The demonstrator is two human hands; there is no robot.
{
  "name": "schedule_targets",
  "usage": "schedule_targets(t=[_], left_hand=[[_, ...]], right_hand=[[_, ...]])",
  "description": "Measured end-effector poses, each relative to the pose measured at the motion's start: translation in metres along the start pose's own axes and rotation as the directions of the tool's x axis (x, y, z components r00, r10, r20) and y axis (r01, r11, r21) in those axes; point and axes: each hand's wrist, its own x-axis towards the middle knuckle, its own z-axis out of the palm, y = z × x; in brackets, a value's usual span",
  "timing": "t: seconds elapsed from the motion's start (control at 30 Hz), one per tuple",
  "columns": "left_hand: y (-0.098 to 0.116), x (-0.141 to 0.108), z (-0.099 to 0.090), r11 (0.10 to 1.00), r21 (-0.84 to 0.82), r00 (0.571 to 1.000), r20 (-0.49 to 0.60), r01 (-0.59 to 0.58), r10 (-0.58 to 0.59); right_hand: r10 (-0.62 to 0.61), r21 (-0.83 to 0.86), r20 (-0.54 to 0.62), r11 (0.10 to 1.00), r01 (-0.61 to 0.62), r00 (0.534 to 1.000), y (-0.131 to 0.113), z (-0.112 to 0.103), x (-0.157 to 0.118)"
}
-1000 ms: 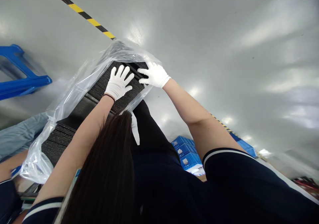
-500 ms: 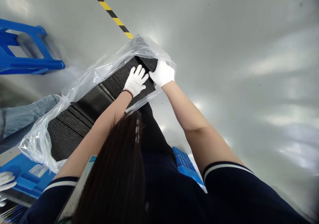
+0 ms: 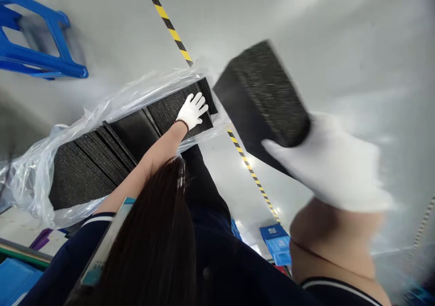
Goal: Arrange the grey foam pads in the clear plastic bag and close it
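A block of black foam (image 3: 268,93), perhaps several sheets pressed together, is gripped in my right hand (image 3: 340,161), raised close to the camera. White gloves cover both hands. My left hand (image 3: 193,111) lies with fingers spread on a row of black foam sheets (image 3: 170,109) standing on edge. Those sheets fill one end of a long clear plastic bag (image 3: 129,90), whose top is open. More black foam sheets (image 3: 84,165) sit at the bag's near left end, with a smooth dark sheet (image 3: 132,131) leaning between the groups.
A blue plastic stool (image 3: 44,38) stands on the grey floor at upper left. Yellow-black tape (image 3: 170,27) runs along the floor. Blue crates (image 3: 275,242) are at lower right, and a blue item (image 3: 18,279) shows at lower left.
My right hand has come out of the bag's far end and swung up and right with the black foam block. My left hand stays spread on the sheets.
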Motion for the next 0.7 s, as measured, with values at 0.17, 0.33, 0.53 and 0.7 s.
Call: schedule_targets(t=[0.17, 0.33, 0.53, 0.7], left_hand=[[0.002, -0.004, -0.002, 1.000, -0.014, 0.995, -0.095, -0.022, 0.020], [0.002, -0.016, -0.008, 0.995, -0.098, 0.996, -0.090, -0.013, 0.004], [-0.031, -0.109, 0.012, 0.984, -0.136, 0.992, -0.049, 0.111, -0.118], [-0.045, -0.166, 0.027, 0.973, 0.031, 0.950, 0.207, 0.231, -0.232]], right_hand=[[0.074, -0.052, 0.026, 0.996, -0.073, 0.997, 0.031, -0.003, -0.019], [0.006, 0.043, 0.116, 0.999, -0.011, 0.993, 0.030, 0.074, -0.001], [-0.032, 0.118, 0.114, 0.993, 0.019, 0.993, 0.024, 0.106, 0.003], [-0.104, 0.179, 0.110, 0.980, 0.084, 0.988, 0.000, 0.115, -0.008]])
